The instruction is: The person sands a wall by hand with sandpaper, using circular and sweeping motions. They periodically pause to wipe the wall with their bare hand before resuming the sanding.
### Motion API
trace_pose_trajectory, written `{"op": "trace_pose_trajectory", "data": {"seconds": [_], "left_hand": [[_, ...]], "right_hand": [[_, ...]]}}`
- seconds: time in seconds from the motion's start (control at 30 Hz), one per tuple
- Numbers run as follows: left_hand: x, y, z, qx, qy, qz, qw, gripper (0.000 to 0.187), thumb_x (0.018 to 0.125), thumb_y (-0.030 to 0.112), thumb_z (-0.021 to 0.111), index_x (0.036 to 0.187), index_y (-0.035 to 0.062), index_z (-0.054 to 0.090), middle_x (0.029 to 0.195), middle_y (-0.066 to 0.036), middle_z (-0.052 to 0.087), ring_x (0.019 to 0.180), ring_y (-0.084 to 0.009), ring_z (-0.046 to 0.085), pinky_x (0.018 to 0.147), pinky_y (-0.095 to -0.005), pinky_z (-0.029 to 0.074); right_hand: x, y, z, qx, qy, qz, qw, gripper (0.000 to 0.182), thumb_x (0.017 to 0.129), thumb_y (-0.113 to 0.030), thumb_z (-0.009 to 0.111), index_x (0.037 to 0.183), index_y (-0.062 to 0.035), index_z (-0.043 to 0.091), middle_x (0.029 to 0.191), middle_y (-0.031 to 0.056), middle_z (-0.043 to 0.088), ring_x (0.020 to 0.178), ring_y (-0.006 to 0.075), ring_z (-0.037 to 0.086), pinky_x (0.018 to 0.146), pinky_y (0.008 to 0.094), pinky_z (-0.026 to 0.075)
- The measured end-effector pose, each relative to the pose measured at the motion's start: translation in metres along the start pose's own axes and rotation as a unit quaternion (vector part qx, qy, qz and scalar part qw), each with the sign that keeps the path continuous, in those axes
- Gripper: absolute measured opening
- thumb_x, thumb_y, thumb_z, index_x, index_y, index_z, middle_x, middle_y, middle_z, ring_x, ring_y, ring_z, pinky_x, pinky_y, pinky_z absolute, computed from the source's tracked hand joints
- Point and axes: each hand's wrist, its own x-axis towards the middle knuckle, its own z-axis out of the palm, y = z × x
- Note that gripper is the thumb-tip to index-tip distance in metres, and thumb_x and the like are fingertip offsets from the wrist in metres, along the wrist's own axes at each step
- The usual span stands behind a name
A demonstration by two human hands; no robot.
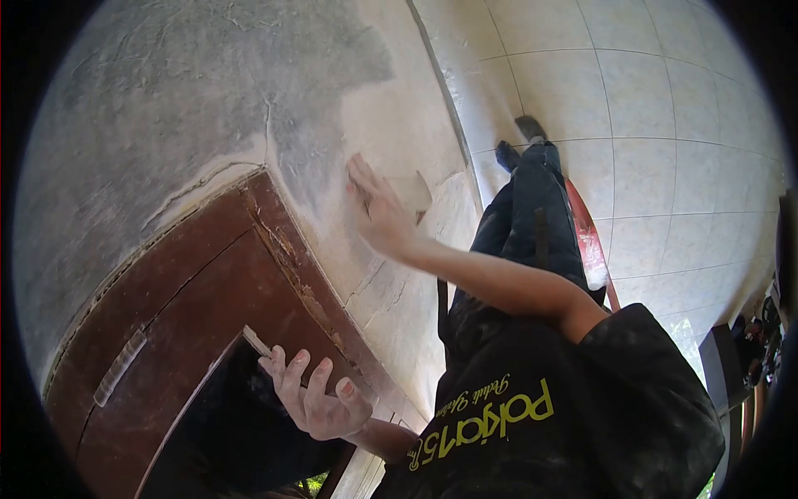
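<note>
Nearest is the black T-shirt [573,407] with yellow lettering; beside it the left hand [324,403] is released, palm up and fingers loosely curled, by the corner of a dark pane [241,424]. Past that stands reddish-brown woodwork [241,283] with a pale handle [120,368] and a split edge. Farther on, the right hand [381,212] lies with fingers outstretched over the whitish patch of the plastered wall [332,91], right of the woodwork's upper corner. A pale piece, possibly sandpaper [411,193], shows beside it; whether the hand grips it, I cannot tell. Farthest are the feet [529,129] on the tiled floor [648,100].
</note>
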Motion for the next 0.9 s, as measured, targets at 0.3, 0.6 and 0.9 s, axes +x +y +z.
{"op": "trace_pose_trajectory", "data": {"seconds": [0.3,0.6,0.9], "left_hand": [[0.003,-0.001,-0.001,-0.058,-0.004,-0.014,0.998,0.017,0.094,0.019,0.054,0.096,0.0051,0.062,0.102,-0.011,0.063,0.112,-0.0385,0.058,0.106,-0.0632,0.031],[-0.004,-0.007,0.003,-0.070,0.024,-0.031,0.997,0.016,0.092,0.020,0.056,0.096,0.0061,0.063,0.100,-0.009,0.064,0.110,-0.0355,0.060,0.107,-0.0626,0.030],[-0.002,-0.006,0.003,-0.085,0.043,-0.047,0.994,0.018,0.091,0.021,0.055,0.095,0.0055,0.063,0.097,-0.010,0.065,0.107,-0.0346,0.062,0.107,-0.0622,0.031]], "right_hand": [[-0.010,-0.033,-0.005,0.019,-0.053,0.073,0.996,0.049,0.101,-0.027,0.034,0.139,0.0037,0.034,0.149,0.0258,0.026,0.133,0.0413,0.034,0.111,0.0414,0.028],[0.016,-0.007,0.020,-0.052,0.057,0.037,0.996,0.031,0.101,-0.024,0.031,0.115,0.0006,0.043,0.118,0.0308,0.050,0.108,0.0475,0.052,0.094,0.0509,0.039],[0.021,-0.028,0.005,-0.047,-0.009,0.124,0.991,0.033,0.101,-0.031,0.030,0.119,-0.0056,0.041,0.102,0.0277,0.061,0.096,0.0480,0.058,0.090,0.0541,0.040]]}}
